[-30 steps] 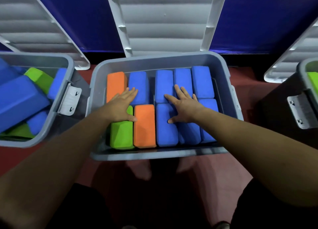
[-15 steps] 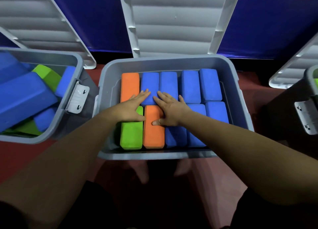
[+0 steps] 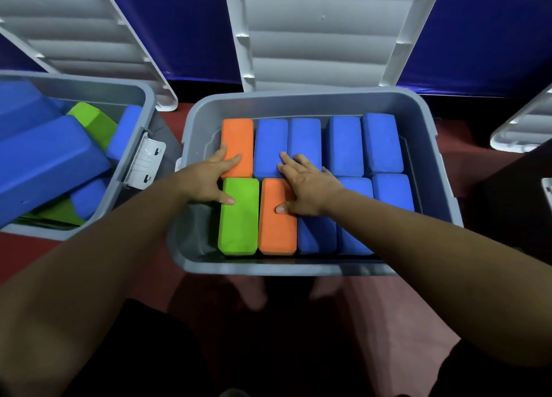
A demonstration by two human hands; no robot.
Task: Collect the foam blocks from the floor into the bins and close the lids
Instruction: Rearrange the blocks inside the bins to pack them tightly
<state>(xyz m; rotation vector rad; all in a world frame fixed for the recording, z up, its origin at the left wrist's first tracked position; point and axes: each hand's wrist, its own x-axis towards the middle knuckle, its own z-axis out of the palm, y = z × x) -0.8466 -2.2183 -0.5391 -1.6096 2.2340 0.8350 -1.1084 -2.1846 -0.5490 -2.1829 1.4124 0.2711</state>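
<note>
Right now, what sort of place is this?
Probably an indoor play or storage room, possibly a staged set: dark red floor, blue backdrop, and grey plastic bins of coloured foam blocks with white ribbed lids propped open behind.

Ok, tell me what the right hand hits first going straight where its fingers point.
The right hand lies flat; past the blue block under its fingers, it would probably meet the bin's far wall first.
</note>
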